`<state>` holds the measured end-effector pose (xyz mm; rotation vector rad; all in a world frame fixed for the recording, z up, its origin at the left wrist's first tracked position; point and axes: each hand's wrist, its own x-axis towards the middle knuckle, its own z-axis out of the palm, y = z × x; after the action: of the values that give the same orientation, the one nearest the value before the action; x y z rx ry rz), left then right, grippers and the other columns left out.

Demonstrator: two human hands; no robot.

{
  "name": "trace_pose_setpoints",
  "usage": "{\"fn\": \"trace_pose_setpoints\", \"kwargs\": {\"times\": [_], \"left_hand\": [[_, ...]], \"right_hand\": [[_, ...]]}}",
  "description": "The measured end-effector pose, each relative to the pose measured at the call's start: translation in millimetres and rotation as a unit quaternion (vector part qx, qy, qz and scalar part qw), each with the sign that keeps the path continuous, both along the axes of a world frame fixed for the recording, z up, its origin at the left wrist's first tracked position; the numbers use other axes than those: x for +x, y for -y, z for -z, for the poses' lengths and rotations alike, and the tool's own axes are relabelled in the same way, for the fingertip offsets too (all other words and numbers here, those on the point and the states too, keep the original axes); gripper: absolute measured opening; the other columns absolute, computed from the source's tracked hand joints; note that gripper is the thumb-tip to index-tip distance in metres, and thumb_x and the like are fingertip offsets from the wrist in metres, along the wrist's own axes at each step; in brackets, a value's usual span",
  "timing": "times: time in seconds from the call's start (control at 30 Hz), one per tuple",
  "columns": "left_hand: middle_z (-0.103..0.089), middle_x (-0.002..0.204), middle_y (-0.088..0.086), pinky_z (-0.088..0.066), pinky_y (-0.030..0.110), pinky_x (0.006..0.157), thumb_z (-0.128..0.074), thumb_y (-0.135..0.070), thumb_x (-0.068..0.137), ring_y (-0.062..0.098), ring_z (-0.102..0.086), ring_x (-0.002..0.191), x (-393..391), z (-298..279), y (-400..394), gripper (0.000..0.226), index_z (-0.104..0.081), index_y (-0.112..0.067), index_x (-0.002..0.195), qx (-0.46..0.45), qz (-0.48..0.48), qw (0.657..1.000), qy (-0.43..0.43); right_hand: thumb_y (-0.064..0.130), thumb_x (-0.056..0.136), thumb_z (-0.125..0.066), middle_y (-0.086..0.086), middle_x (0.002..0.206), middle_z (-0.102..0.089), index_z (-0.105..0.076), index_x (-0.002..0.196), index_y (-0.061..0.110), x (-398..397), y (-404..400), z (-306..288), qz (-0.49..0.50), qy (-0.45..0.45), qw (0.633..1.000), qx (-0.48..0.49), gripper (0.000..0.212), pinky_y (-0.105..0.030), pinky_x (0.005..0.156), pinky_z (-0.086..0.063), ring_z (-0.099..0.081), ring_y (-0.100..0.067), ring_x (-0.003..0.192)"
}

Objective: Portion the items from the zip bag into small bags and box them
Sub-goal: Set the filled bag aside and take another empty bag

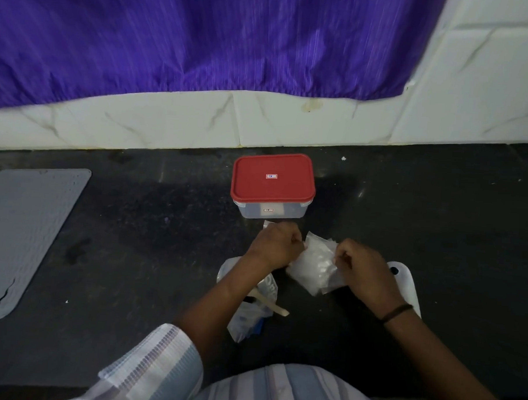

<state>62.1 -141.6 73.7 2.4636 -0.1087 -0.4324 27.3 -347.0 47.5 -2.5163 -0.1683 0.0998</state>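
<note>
While both hands' grip pinches small bags (314, 262), lidded box (272, 185) stands just beyond, zip bag (249, 308) under left forearm.

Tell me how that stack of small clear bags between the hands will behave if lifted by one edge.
The small clear bags look thin and crinkled, so they will likely flop and fan apart. Both the left hand and the right hand pinch them, which suggests one grip may let the glossy sheets slide. They are probably very light.

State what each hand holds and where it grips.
Both hands pinch the small clear bags: the left hand at their upper left edge, the right hand at their right edge.
</note>
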Motion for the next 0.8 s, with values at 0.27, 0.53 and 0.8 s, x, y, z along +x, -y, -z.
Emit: {"fn": "trace_pose_setpoints", "kwargs": {"times": [0.27, 0.53, 0.8], "left_hand": [[-0.045, 0.137, -0.005, -0.033, 0.022, 0.103, -0.083, -0.044, 0.074, 0.001, -0.035, 0.121, -56, -22, -7, 0.09, -0.035, -0.017, 0.145, -0.108, 0.045, 0.977, 0.18], [-0.044, 0.13, -0.009, -0.036, 0.019, 0.102, -0.073, -0.054, 0.075, 0.004, -0.042, 0.119, -81, -21, -35, 0.09, -0.031, -0.017, 0.146, -0.115, 0.038, 0.961, 0.247], [-0.054, 0.12, 0.001, -0.049, 0.04, 0.088, -0.064, -0.026, 0.08, 0.017, -0.054, 0.108, -97, -12, -47, 0.061, -0.045, -0.008, 0.136, -0.133, 0.044, 0.948, 0.287]], "right_hand": [[0.012, 0.09, -0.064, 0.003, 0.085, -0.062, -0.058, 0.095, 0.027, -32, -32, -70, -0.014, -0.018, 0.965, 0.261, 0.017, -0.035, 0.064, -0.057, -0.066, -0.014, 0.071], [0.016, 0.092, -0.063, -0.009, 0.082, -0.065, -0.064, 0.092, 0.013, -46, -63, -89, -0.064, -0.117, 0.926, 0.354, 0.003, -0.025, 0.063, -0.054, -0.063, -0.014, 0.068], [0.016, 0.094, -0.059, -0.003, 0.072, -0.063, -0.07, 0.087, 0.005, -46, -84, -103, -0.087, -0.214, 0.898, 0.374, 0.017, -0.018, 0.061, -0.046, -0.054, -0.008, 0.065]]}}
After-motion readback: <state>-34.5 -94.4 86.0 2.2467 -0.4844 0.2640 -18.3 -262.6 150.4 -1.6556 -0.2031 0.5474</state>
